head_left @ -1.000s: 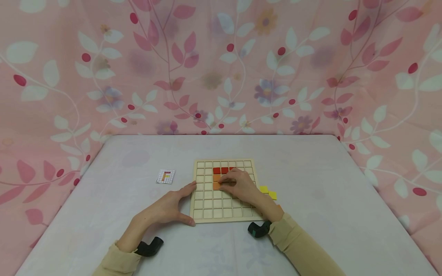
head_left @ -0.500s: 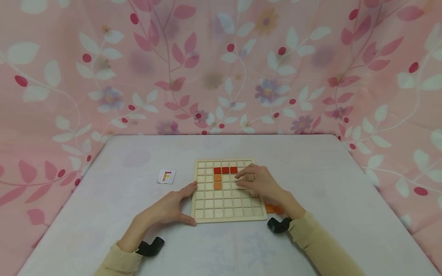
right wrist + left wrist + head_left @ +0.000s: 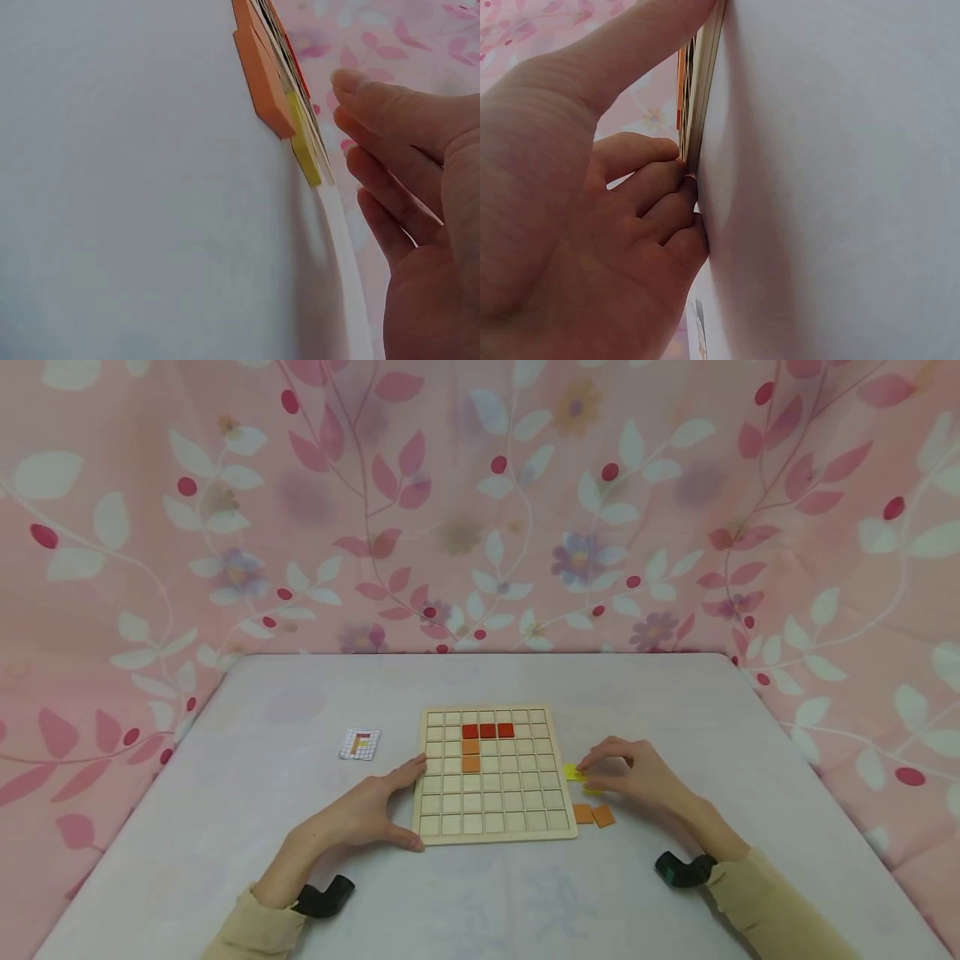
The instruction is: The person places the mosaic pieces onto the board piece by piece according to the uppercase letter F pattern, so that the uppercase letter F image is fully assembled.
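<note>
left hand (image 3: 367, 810) sits flat on the table (image 3: 675, 710), pressed against the left edge of the board (image 3: 491, 827), thumb along the near left corner, fingers up the side; in the left wrist view the fingertips (image 3: 682, 176) butt right against the board's thin edge, fingers fairly straight, holding nothing. the board is a wooden grid, lying mid-table, just near of centre. on it, three red tiles (image 3: 488, 730) in a row toward the far side, and two orange tiles (image 3: 471, 755) stacked in a column below the leftmost red one. right hand (image 3: 633, 772) is off the board, just right of it, fingers drawn together over the yellow tiles (image 3: 573, 772) lying on the table beside the board's right edge; fingertips are at the yellow tiles, but whether one is actually pinched, can't tell from here. the right wrist view shows the fingers (image 3: 390, 112) loosely bent, close to the yellow tile (image 3: 304, 146), a gap showing between them. two loose orange tiles (image 3: 593, 814) lie touching each other just near of the yellow ones, off the board's near right corner. to the left of the board, apart from it, a small card (image 3: 361, 743) with a grid and a coloured figure printed on it. pink floral cloth (image 3: 480, 502) hangs behind.
</note>
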`<state>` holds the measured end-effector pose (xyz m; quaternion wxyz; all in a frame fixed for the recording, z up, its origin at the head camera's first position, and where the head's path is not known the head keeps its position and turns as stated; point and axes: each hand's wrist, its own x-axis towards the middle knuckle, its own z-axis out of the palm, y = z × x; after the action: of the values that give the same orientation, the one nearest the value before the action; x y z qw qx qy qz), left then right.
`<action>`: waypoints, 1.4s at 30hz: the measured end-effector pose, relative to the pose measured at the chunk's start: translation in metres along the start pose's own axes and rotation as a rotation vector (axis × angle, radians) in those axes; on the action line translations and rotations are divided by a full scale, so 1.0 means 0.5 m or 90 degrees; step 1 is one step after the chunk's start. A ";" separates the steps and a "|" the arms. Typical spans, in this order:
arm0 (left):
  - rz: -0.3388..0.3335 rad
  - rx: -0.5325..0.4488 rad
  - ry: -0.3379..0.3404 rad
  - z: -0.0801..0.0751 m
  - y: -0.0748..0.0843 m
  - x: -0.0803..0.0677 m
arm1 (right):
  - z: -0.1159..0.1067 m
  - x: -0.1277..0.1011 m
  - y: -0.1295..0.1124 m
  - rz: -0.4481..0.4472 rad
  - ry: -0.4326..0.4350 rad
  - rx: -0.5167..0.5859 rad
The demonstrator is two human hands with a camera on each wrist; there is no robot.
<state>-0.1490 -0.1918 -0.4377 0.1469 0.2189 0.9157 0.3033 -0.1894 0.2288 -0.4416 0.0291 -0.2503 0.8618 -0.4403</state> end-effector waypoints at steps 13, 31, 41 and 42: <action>-0.002 0.003 -0.001 0.000 -0.002 0.001 | -0.018 -0.055 0.047 -0.049 -0.068 0.015; -0.003 0.002 -0.003 0.000 -0.003 0.002 | -0.030 -0.075 0.040 -0.033 -0.143 -0.043; -0.002 0.007 -0.004 0.001 -0.004 0.003 | -0.017 -0.070 0.025 -0.053 -0.161 -0.054; -0.002 0.007 -0.004 0.001 -0.004 0.003 | -0.014 -0.067 0.025 -0.057 -0.155 -0.057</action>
<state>-0.1507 -0.1921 -0.4397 0.1491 0.2195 0.9171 0.2976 -0.1669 0.2555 -0.4524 0.1027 -0.3411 0.8588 -0.3682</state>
